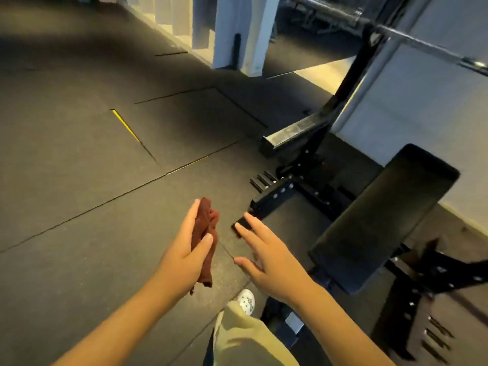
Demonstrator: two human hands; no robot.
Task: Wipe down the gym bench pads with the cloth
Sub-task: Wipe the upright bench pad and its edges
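A crumpled dark red cloth point(205, 241) hangs in my left hand point(182, 249), pinched between thumb and fingers above the floor. My right hand point(266, 252) is beside it, fingers spread and holding nothing, a short gap from the cloth. The black bench pad point(383, 215) slopes up at the right, on a black steel frame point(285, 204). Both hands are left of the pad and apart from it.
Dark rubber floor tiles point(92, 167) fill the left. A rack upright point(351, 83) carries a barbell point(396, 35) at the top right. A white pillar point(237, 33) stands at the back. My shoe point(247, 302) and trouser leg point(245, 339) are at the bottom.
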